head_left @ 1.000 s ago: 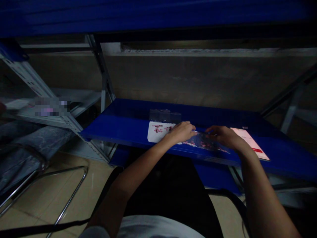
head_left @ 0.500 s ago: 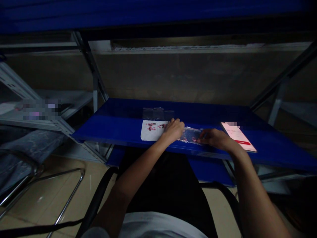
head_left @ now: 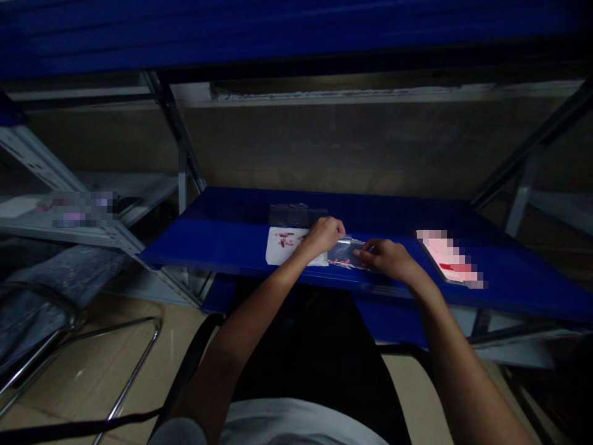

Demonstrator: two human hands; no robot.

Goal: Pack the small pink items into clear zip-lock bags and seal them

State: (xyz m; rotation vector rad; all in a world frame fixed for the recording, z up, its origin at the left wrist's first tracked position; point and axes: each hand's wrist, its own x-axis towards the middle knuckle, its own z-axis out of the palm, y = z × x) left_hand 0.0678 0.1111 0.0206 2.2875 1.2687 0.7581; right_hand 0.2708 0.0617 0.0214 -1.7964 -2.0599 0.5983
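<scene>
A clear plastic bag (head_left: 343,252) lies on the blue shelf, with small pink pieces inside along its near edge. My left hand (head_left: 325,235) is closed at the bag's upper left edge, its fingertips pinched there. On the bag's right side my right hand (head_left: 384,256) grips the plastic between thumb and fingers. Left of the bag, partly under my left wrist, rests a white sheet (head_left: 274,252) bearing several small pink pieces (head_left: 286,241) and some dark ones. What the pieces are is too small to tell. Behind the sheet lie more clear plastic bags (head_left: 290,214), flat.
A phone or tablet with a lit pink screen (head_left: 440,250), partly blurred out, lies right of my hands. Blue shelf boards (head_left: 222,232) sit on grey metal posts, with another blue board (head_left: 296,37) overhead. A metal chair frame (head_left: 134,358) stands at the lower left.
My right hand has moved left along the bag, closer to my left hand. My left hand has turned slightly at the bag's edge. The view has shifted a little.
</scene>
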